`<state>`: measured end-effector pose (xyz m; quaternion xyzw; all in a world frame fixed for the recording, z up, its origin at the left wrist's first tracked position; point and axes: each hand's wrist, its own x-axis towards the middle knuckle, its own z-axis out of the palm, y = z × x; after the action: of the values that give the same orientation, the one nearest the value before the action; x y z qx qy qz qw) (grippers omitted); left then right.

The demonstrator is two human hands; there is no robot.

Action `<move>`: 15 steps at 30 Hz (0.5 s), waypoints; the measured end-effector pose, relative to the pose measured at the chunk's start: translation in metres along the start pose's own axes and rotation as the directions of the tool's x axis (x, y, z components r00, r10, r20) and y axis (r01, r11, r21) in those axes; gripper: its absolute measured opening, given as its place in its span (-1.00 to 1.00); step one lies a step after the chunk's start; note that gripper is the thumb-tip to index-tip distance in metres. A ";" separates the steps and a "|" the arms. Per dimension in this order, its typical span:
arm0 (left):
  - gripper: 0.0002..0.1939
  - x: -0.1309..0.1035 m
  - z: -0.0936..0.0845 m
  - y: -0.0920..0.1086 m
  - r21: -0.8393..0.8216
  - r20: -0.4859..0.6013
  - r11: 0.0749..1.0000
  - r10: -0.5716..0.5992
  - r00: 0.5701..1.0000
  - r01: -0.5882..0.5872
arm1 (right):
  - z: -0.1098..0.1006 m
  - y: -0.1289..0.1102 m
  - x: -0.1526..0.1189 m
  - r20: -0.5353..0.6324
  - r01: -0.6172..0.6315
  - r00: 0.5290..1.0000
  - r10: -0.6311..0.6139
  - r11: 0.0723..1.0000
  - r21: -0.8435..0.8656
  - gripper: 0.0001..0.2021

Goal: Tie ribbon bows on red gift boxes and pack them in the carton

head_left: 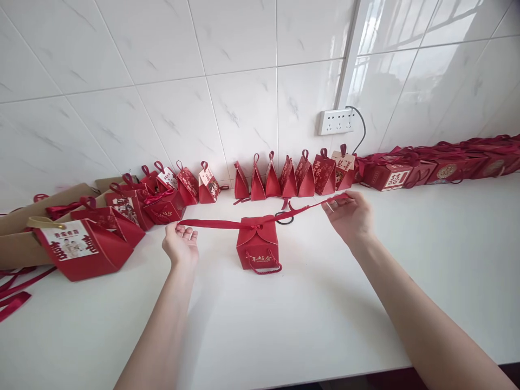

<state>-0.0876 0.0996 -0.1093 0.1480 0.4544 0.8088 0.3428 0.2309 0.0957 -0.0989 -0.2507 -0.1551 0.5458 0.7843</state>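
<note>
A small red gift box (pixel 258 244) with gold lettering stands upright on the white table, its twisted cord handle (pixel 266 271) hanging down the front. A red ribbon (pixel 215 223) is crossed or knotted at the top of the box and stretches out to both sides. My left hand (pixel 181 244) pinches the ribbon's left end, out to the left of the box. Higher up and to the right, my right hand (pixel 351 216) pinches the other end. Behind the box lies a thin black loop (pixel 284 218), partly covered by the ribbon.
Several red triangular boxes (pixel 271 176) line the tiled wall. Larger red boxes (pixel 85 244) and brown cardboard (pixel 20 249) crowd the left, with loose ribbons (pixel 16 303) nearby. A row of red boxes (pixel 385 173) runs along the right. A power strip (pixel 336 122) hangs on the wall.
</note>
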 end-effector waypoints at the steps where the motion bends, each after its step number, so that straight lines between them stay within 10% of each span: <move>1: -0.80 0.001 0.000 0.001 -0.009 -0.005 1.000 0.008 1.000 -0.008 | 0.001 -0.003 0.000 -0.002 0.006 1.000 -0.006 1.000 0.029 -0.81; 15: -0.76 0.003 -0.001 0.002 0.114 0.133 0.973 0.186 0.974 -0.201 | -0.010 -0.021 0.004 0.136 0.124 0.984 -0.117 0.991 -0.041 -0.85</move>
<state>-0.0908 0.1002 -0.1086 0.2619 0.4664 0.7975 0.2791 0.2543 0.0915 -0.0958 -0.2231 -0.2357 0.5088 0.7974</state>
